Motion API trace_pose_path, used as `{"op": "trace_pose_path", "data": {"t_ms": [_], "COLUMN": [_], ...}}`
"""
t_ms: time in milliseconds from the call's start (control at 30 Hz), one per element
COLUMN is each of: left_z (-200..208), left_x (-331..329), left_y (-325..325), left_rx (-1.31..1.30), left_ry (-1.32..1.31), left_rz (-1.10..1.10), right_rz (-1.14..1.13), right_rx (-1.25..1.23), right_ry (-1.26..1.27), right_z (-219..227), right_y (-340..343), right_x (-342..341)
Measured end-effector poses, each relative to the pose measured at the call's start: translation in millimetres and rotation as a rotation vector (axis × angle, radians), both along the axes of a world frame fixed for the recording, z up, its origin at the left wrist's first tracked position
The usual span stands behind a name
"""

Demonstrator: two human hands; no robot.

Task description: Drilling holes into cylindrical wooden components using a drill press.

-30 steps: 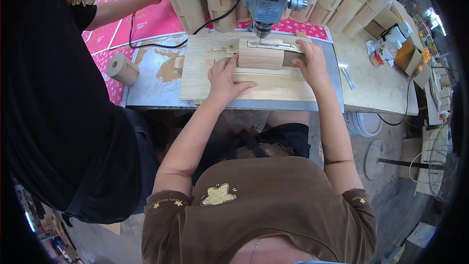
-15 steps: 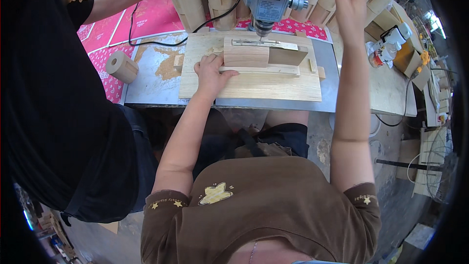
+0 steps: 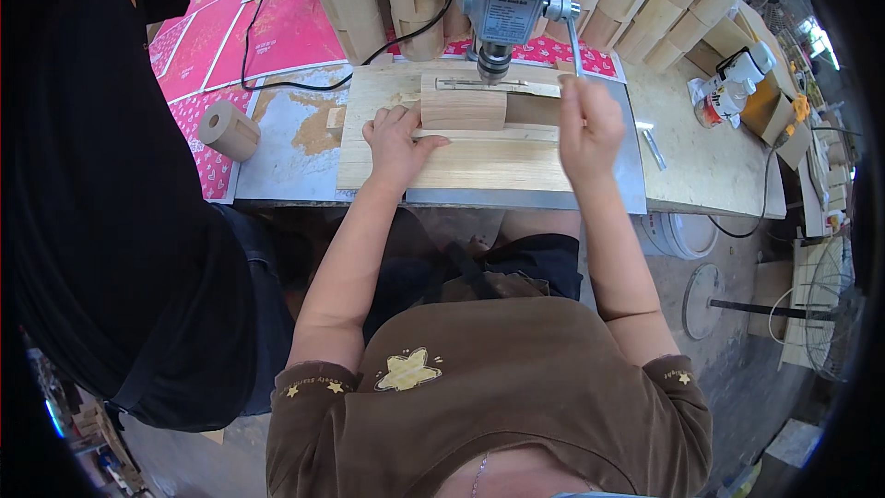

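Note:
My left hand is closed on the left end of a pale wooden block, its thumb along the front side. The block rests in a wooden jig on a flat board, under the chuck of a bench drill press. A slot with a thin strip runs along the block's top; the bit is hard to make out there. My right hand is wrapped round the lower end of the drill press's metal lever, hiding the jig's right end.
A wooden cylinder with a hole lies at the left near sawdust. Stacked wooden pieces stand behind. A black cable crosses the bench. A co-worker stands close on my left. Bottles stand at the right.
My right hand has swung down and toward me from high beside the drill head, bringing the lever with it. The chuck sits slightly lower. My left hand stays on the block.

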State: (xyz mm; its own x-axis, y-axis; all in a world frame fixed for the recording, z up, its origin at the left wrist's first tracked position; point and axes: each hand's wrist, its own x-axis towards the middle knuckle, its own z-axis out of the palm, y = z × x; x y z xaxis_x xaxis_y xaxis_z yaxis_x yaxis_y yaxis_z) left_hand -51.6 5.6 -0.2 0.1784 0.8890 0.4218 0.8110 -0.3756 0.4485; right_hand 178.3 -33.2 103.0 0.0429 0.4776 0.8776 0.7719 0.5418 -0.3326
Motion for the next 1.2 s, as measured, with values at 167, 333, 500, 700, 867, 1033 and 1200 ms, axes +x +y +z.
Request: {"op": "trace_pose_path", "data": {"t_ms": [167,333,500,700,867,1033,1200], "left_z": [-2.0,0.0,-0.1,-0.5,-2.7,-6.5,-4.5], "left_x": [-0.2,4.6,38.2,40.5,40.4,40.4,40.6], "left_y": [0.2,-0.7,-2.3,-3.6,-2.8,-2.6,-2.5], "left_rx": [0.008,0.001,-0.04,-0.1,-0.07,-0.028,-0.083], "left_ry": [0.003,0.013,-0.08,-0.053,-0.067,-0.078,-0.069], "left_rz": [-0.003,0.023,-0.054,-0.007,-0.014,-0.02,0.0], "right_rz": [0.015,-0.023,-0.14,-0.177,0.035,0.039,0.077], "right_rx": [0.122,0.081,-0.114,-0.288,-0.053,0.153,0.198], "right_ry": [-0.028,-0.038,-0.004,-0.021,0.034,0.035,-0.077], "right_z": [-23.1,63.7,133.7,125.9,31.2,-38.3,-0.5], "right_y": [18.4,12.7,106.1,59.8,-3.1,25.3,13.7], "right_x": [2.7,12.5,17.8,26.1,2.3,1.5,7.3]}}
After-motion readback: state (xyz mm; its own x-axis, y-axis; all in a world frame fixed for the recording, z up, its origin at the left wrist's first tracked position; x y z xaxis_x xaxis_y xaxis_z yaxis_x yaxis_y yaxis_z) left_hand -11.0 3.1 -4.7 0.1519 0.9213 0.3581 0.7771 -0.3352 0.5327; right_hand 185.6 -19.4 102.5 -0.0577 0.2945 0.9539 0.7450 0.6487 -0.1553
